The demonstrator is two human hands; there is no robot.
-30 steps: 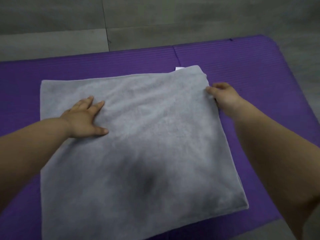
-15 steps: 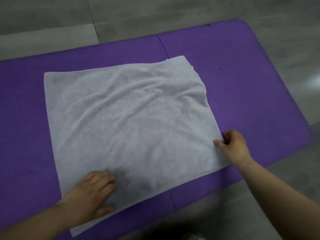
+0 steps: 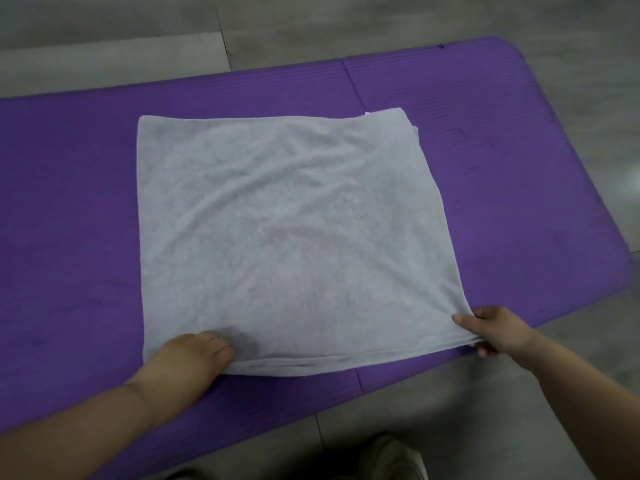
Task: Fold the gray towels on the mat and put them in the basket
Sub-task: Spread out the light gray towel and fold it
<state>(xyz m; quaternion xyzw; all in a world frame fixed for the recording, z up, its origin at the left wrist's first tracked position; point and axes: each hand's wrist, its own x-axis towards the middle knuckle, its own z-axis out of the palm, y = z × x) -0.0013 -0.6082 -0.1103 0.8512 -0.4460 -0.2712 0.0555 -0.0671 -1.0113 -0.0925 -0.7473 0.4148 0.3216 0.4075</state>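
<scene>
- The purple mat (image 3: 502, 174) lay across the grey tiled floor (image 3: 450, 410), and the gray towel's near edge sat close to the mat's near rim. A tug toward the person could have dragged that edge off onto the floor.
- The gray towel (image 3: 284, 230) lay spread on the middle of the mat, apparently doubled once already, with soft wrinkles running across it. Folding it without smoothing would likely have trapped those wrinkles inside.
- The towel stretched away from both hands toward the far side, its near edge spanning between them.
- The left hand (image 3: 192, 356) sat on the near left corner with fingers curled over the cloth, gripping it as far as I could judge. The thumb was hidden, so a shallow hold might have let the lower layer slip.
- The right hand (image 3: 498, 332) pinched the near right corner, thumb on top and fingers beneath. Uneven lifting between the two hands could have skewed the fold.
- The layers showed slightly offset along the near edge, and catching only one would have opened the towel.
- No basket was in view.
</scene>
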